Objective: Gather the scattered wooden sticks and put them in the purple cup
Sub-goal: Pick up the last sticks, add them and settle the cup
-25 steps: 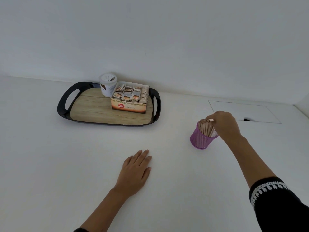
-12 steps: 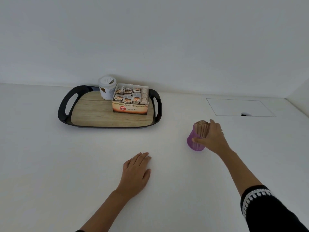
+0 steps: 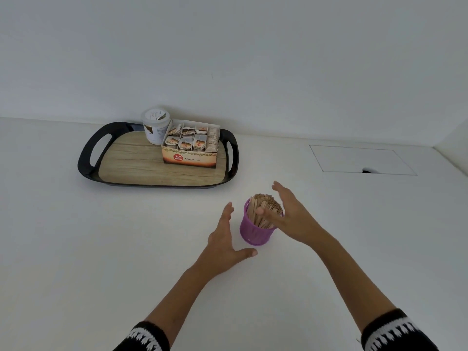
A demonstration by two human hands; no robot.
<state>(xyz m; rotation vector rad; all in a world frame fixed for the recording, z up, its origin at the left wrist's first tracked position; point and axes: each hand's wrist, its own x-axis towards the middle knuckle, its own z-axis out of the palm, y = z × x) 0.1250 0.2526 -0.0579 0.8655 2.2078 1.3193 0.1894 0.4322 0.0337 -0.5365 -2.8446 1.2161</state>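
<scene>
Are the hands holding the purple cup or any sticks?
Neither. The left hand and right hand are open on either side of the purple cup; the wooden sticks stand inside it.

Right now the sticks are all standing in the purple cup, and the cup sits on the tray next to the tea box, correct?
Not quite. In the head view the sticks do stand in the cup, but the cup sits on the white table, in front of the tray, between both hands.

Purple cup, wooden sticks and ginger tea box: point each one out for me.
purple cup (image 3: 254, 233), head view, on its ribbed front wall.
wooden sticks (image 3: 263, 202), head view, on the bundle's upper ends.
ginger tea box (image 3: 190, 158), head view, on its printed front face.
</scene>
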